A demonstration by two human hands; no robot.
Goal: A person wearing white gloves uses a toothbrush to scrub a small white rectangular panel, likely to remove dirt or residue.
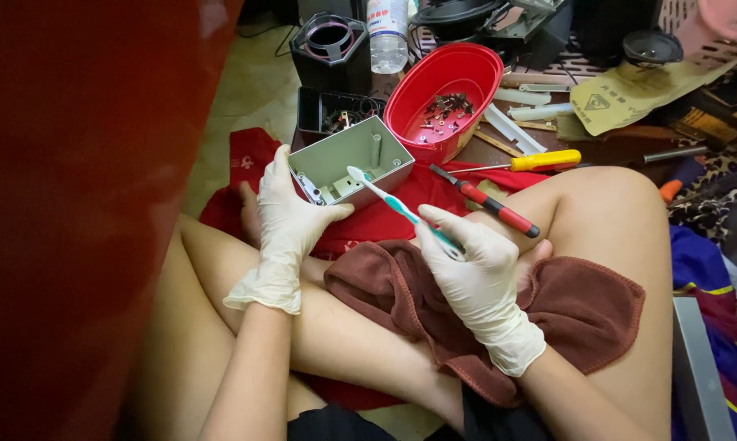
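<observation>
The left hand (288, 219), in a white glove, has its grip closed around the near corner of one small grey open box (354, 160), thumb on the front wall and fingers along the side, tilting the open face toward the camera. The right hand (473, 273), also gloved, has its grip pinched around the handle of one white and teal toothbrush (401, 209), whose bristled head reaches into the grey box. The grey box sits above a red cloth (401, 196) on the floor, just over the person's crossed legs. A brown towel (581, 306) lies across the lap below the grey box. To the right of the grey box stands one red plastic bowl (466, 69) holding many small screws. Two screwdrivers lie right of the grey box: one with a red and black handle (499, 211), one with a yellow handle (544, 160). Behind the grey box are two black housings (332, 53) and one clear bottle (387, 37).
</observation>
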